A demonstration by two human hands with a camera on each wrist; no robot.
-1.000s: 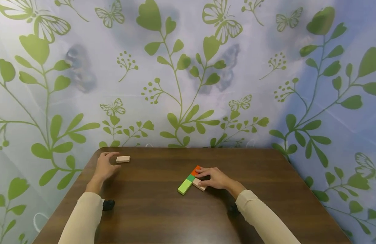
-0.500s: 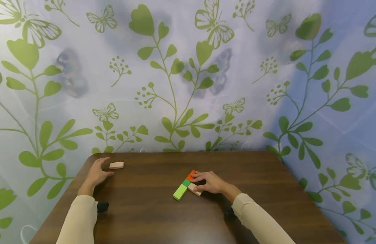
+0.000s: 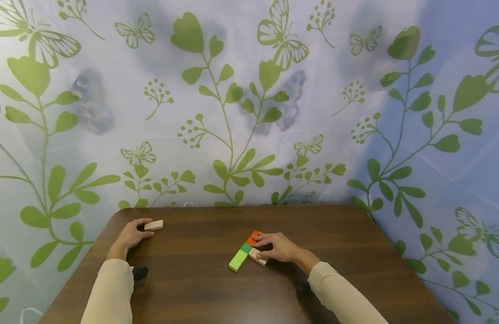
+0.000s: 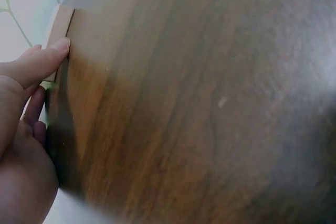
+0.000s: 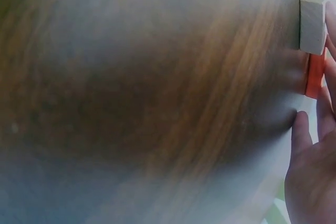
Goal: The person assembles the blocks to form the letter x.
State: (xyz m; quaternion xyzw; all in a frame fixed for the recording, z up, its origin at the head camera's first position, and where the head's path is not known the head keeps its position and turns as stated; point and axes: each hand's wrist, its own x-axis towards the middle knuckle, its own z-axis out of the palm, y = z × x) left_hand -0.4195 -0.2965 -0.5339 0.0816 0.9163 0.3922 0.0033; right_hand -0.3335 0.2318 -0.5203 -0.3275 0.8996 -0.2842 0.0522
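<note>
In the head view my left hand is at the table's far left. It pinches the near end of a pale wooden block lying flat there. The left wrist view shows my thumb on one long side of this wooden block, with fingers partly hidden behind. Right of centre, my right hand rests its spread fingertips on an orange block and its thumb on a second pale block. A small green block and a longer lime block continue the orange one's line; the pale block branches off beside them.
The dark wooden table carries all the blocks. A cloth printed with leaves and butterflies hangs behind its far edge. Dark wrist cameras sit beneath the sleeves.
My left hand's thumb and fingers have closed from a wide gap onto the pale block at far left. The right hand stays on the coloured blocks. The head view has shifted slightly.
</note>
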